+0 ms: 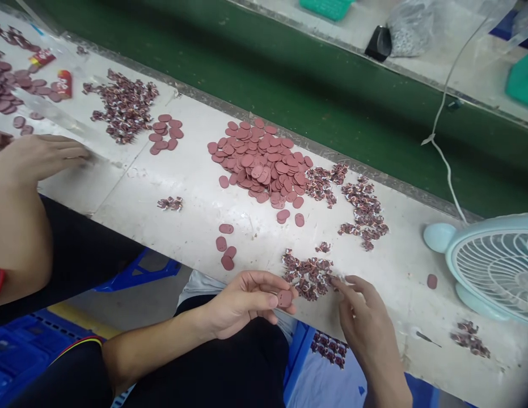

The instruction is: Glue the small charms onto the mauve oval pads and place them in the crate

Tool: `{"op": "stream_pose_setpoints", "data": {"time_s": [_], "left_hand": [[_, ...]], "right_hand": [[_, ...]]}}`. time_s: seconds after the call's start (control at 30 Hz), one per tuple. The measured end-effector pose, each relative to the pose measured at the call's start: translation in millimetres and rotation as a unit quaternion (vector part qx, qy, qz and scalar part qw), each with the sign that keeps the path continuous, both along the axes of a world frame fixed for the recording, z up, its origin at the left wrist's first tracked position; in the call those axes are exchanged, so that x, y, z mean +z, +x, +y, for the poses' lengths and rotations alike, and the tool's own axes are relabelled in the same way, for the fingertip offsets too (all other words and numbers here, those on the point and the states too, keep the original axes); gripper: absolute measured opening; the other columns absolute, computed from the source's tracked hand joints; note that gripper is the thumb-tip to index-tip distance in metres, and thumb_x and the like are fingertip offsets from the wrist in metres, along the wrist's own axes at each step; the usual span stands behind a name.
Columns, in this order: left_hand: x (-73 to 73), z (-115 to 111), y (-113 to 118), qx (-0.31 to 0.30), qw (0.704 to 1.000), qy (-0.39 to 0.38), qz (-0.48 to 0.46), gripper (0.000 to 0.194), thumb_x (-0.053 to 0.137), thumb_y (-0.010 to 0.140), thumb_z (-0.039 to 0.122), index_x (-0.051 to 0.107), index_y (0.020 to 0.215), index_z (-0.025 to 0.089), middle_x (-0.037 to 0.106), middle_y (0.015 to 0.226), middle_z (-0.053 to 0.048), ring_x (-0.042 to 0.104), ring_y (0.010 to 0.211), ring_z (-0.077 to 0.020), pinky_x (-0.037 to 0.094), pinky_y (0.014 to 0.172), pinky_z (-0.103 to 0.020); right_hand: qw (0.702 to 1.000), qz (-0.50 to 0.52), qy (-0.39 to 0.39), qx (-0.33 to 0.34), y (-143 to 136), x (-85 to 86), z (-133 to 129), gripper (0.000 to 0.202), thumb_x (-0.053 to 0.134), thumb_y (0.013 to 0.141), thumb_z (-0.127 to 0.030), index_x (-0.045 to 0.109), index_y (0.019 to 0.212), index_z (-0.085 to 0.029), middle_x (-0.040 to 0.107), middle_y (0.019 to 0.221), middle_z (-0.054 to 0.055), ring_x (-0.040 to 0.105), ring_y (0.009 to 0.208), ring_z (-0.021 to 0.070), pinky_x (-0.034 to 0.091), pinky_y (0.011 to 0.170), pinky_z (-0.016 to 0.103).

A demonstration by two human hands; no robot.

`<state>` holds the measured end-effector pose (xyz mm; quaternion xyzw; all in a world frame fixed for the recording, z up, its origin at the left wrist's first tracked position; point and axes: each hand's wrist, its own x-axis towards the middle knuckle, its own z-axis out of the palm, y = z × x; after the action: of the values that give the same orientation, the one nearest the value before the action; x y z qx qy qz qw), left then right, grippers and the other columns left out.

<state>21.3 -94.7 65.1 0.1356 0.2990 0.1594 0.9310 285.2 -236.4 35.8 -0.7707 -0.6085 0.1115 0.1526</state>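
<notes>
My left hand (250,303) pinches a reddish-brown oval disc (284,298) between thumb and fingers, just off the table's near edge. Small holes show in the disc. My right hand (368,320) reaches over the edge with fingers apart, its fingertips touching the right side of a pile of small brown figures (308,275). Whether a figure is between those fingertips is not clear. Beyond my left hand lie a few loose discs (221,243). Farther back is a large heap of the same discs (264,161), with more figures (363,209) to its right.
At left, a co-worker's hand (46,156) rests near another figure pile (123,107) and more discs (2,85). A light-blue fan (493,266) stands at right, with a thin dark tool (427,339) nearer me. Below the edge, a blue stool (300,362) carries rows of figures (329,348).
</notes>
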Motion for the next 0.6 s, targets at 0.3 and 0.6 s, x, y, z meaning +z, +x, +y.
{"op": "stream_pose_setpoints", "data": {"time_s": [0.3,0.6], "left_hand": [[2.4,0.0,-2.6,0.006,1.000,0.002,0.004,0.023,0.089,0.076,0.021,0.083,0.098,0.019,0.082,0.107,-0.011,0.080,0.090,-0.0219,0.059,0.063,-0.019],[3.0,1.8,-2.0,0.005,1.000,0.020,0.008,0.022,0.087,0.078,0.021,0.082,0.099,0.019,0.081,0.109,-0.011,0.079,0.091,-0.0219,0.059,0.064,-0.020]], "right_hand": [[0.999,-0.006,-0.004,0.037,1.3,2.8,-9.7,0.024,0.055,0.103,-0.032,0.070,0.118,-0.023,0.071,0.107,0.007,0.071,0.090,0.0207,0.060,0.077,0.034],[0.999,-0.014,0.051,0.005,-7.1,4.2,-21.2,0.020,0.060,0.100,-0.028,0.070,0.117,-0.023,0.065,0.116,0.010,0.067,0.103,0.0235,0.060,0.089,0.041]]}}
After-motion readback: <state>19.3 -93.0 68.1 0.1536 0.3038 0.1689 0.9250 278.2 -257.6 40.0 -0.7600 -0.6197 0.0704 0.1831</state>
